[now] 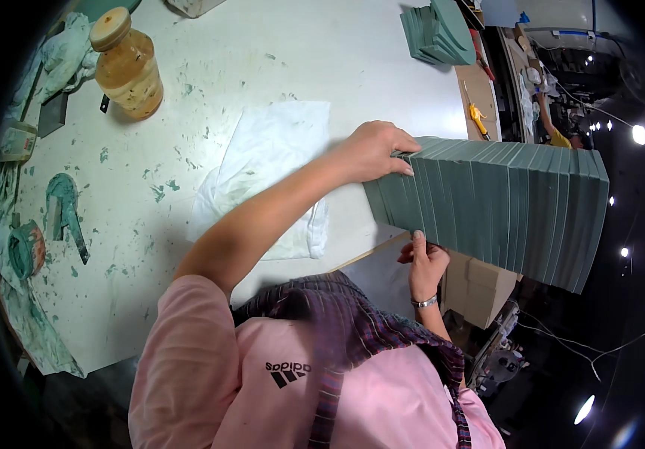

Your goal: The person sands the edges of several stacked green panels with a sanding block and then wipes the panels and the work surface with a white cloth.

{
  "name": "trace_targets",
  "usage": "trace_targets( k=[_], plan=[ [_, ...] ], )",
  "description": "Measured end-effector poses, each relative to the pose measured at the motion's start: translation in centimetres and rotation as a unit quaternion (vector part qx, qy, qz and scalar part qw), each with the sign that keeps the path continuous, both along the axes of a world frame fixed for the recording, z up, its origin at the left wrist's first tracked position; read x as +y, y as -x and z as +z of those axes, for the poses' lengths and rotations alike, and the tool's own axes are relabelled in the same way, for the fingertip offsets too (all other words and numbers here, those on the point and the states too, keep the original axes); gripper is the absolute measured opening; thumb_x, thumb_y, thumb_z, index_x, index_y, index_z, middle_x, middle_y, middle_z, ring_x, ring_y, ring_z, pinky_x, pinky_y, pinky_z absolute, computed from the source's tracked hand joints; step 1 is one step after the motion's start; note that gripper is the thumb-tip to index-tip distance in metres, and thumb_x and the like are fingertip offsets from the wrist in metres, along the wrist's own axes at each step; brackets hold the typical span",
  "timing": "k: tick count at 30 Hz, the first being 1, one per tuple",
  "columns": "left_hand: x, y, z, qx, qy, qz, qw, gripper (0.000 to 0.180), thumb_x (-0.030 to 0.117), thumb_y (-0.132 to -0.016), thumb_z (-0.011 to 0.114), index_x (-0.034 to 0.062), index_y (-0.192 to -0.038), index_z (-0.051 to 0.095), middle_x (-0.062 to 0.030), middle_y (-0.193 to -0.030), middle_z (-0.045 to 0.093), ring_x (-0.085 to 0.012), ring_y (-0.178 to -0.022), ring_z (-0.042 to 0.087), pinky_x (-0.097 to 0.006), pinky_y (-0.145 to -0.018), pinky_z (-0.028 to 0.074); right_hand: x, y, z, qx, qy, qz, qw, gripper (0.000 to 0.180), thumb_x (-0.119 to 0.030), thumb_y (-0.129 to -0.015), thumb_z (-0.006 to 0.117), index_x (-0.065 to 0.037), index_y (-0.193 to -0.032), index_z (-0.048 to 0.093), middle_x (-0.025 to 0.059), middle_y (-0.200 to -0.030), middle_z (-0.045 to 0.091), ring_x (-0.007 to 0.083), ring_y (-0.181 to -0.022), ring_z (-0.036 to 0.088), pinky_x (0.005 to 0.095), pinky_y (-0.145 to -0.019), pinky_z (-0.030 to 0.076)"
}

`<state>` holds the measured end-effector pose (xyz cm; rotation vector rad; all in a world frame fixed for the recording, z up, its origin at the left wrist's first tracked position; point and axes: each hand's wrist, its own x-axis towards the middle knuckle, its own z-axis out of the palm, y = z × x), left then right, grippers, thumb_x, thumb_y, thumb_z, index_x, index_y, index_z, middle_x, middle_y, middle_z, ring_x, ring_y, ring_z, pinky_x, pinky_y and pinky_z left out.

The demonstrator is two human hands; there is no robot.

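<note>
A long stack of grey-green slabs extends across the right side, its narrower end close to the table edge. My left hand reaches over to the far corner of that end, with thumb and fingers closed on the slab edges. At the near corner is my right hand, with a metal band on its wrist. Its thumb presses the slab edges while the other fingers curl in, partly hidden. Left of the stack, a white cloth with faint stains lies on the white table, under my left forearm.
A lidded jar of amber liquid stands at the far left. Near it lie a green-smeared strip, a tape roll and stained cloths. More green pieces and a yellow-handled tool are far right. A cardboard box sits below the stack.
</note>
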<state>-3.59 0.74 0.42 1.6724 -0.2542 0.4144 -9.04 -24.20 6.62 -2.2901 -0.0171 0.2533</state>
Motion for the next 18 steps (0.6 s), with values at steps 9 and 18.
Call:
trace_targets(
  k=[9, 18],
  plan=[
    [-0.6, -0.3, -0.8, -0.023, -0.052, -0.015, 0.998, 0.059, 0.021, -0.075, 0.077, 0.0067, -0.129, 0.059, -0.011, -0.128, 0.061, -0.0305, -0.111, 0.057, -0.038, -0.096, 0.047, 1.1, 0.2, 0.4, -0.014, 0.045, -0.031, 0.998, 0.043, -0.028, -0.095, 0.063, 0.005, -0.067, 0.062, 0.0081, -0.058, 0.06, 0.0137, -0.047, 0.058, 0.0265, -0.046, 0.047],
    [-0.6, -0.5, -0.6, -0.023, -0.074, -0.013, 0.997, 0.058, 0.023, -0.074, 0.077, 0.0055, -0.127, 0.06, -0.0113, -0.124, 0.063, -0.0296, -0.107, 0.06, -0.038, -0.093, 0.048, 1.0, 0.2, 0.2, -0.06, 0.151, 0.004, 0.987, 0.05, -0.031, -0.098, 0.057, 0.005, -0.062, 0.06, 0.0074, -0.045, 0.055, 0.0128, -0.039, 0.053, 0.0268, -0.04, 0.042]
  ],
)
